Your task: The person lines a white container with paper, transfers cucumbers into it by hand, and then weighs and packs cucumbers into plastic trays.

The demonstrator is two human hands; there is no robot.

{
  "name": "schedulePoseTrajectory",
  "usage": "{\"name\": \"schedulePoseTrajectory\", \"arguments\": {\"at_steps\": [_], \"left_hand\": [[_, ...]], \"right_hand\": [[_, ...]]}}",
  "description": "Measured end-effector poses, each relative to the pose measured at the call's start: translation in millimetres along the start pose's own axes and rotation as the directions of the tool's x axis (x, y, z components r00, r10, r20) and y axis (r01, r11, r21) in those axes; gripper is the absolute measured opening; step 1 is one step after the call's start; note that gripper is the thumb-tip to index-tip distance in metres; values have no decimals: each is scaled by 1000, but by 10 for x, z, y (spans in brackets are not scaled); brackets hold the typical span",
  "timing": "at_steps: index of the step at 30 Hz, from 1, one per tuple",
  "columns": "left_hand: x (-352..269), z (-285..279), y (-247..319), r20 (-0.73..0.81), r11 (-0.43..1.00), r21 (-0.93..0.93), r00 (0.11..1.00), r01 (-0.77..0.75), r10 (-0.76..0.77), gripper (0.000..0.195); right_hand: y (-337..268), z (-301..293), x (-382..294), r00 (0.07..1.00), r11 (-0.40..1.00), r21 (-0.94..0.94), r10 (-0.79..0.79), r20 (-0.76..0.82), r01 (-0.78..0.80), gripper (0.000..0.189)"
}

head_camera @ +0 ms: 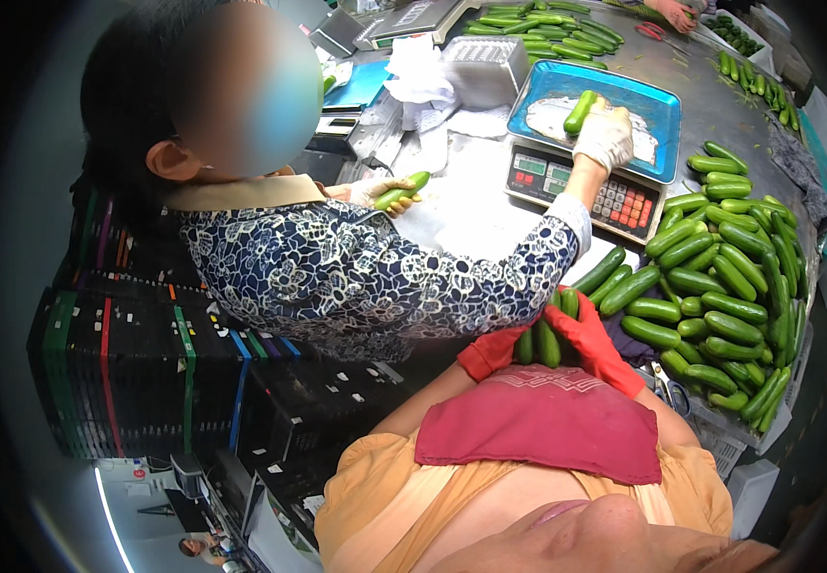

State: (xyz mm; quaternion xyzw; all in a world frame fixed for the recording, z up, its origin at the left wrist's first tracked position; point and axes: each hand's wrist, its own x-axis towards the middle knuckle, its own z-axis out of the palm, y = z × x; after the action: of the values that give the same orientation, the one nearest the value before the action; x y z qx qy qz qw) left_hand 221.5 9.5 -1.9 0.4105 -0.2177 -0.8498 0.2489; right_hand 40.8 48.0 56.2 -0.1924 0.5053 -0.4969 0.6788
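Both my hands wear red rubber gloves. My left hand and my right hand are close together around several green cucumbers at the table's near edge, against my dark red apron. A co-worker's sleeve hides part of the cucumbers. To the right lies a large heap of cucumbers, some of them just beside my right hand. Scissors lie by the heap's near edge. Beyond, a digital scale carries a blue tray; a co-worker's gloved hand holds a cucumber over it.
A co-worker in a patterned shirt stands close on the left, holding another cucumber. Stacked black crates stand behind. More cucumbers, a metal container, red-handled scissors and another person's hands are across the table.
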Motion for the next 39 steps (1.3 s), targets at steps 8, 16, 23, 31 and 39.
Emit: {"name": "schedulePoseTrajectory", "arguments": {"at_steps": [8, 16, 23, 31, 39], "left_hand": [[-23, 260, 303, 37, 998, -1, 997, -64, 64, 42], [95, 210, 453, 154, 995, -21, 983, -98, 100, 51], [101, 205, 550, 40, 975, 104, 981, -195, 192, 54], [419, -54, 838, -125, 910, -29, 904, -415, 408, 47], [876, -463, 857, -277, 870, -229, 886, -436, 371, 44]], "right_hand": [[8, 8, 111, 996, 996, -58, -71, 57, 74, 49], [79, 77, 273, 980, 933, -321, -190, -58, 162, 72], [24, 252, 418, 998, 998, -45, -54, -14, 54, 76], [-224, 483, 1253, 977, 974, -220, -2, 212, 50, 54], [-305, 612, 2121, 847, 909, -417, 199, 492, 29, 61]]}}
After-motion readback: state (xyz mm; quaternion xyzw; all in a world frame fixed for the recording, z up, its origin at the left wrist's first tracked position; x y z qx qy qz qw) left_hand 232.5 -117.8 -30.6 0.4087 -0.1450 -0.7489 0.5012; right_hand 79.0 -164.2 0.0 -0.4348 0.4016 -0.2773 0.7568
